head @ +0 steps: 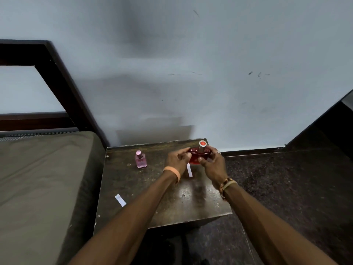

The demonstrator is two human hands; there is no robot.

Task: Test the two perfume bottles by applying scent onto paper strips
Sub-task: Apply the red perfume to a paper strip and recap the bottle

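Red perfume bottle (196,158), capped, at the worktop's (172,205) far right corner, gripped at its sides by my left hand (176,159) and right hand (212,164), fingers curled round it. Paper strip (189,170) just below; pink bottle (140,160) stands left; second strip (120,200) near the left edge.

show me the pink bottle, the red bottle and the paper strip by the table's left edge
pink bottle (141,161): head view, middle of its glass body
red bottle (195,158): head view, middle of its red body
paper strip (120,200): head view, middle of the strip
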